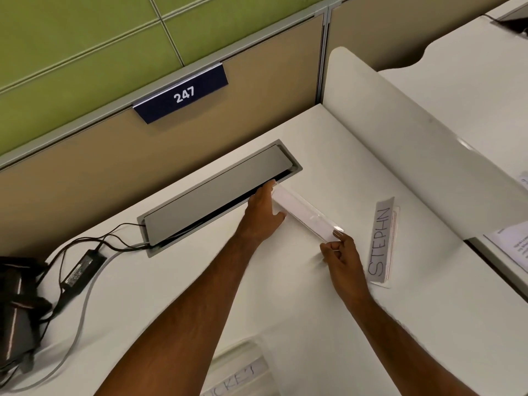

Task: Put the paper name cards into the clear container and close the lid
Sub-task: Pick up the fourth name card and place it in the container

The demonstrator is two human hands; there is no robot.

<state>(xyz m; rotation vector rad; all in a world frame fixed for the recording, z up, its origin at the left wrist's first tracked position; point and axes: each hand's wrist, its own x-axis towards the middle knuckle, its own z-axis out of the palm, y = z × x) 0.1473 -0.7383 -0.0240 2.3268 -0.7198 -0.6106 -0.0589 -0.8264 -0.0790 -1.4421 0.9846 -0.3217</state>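
Observation:
A long clear container (307,214) with white paper inside lies diagonally on the white desk (285,295). My left hand (263,210) grips its far end, and my right hand (343,260) pinches its near end. To the right, a grey name card reading STEPHN (383,241) lies on another clear holder. Another name card with faint handwriting (237,377) sits in a clear holder at the desk's near edge, between my forearms.
A grey cable hatch (217,192) is set into the desk behind my left hand. A black power adapter (83,270) with cables lies at the left. A white divider panel (414,144) bounds the right side. A sign reading 247 (183,94) hangs on the partition.

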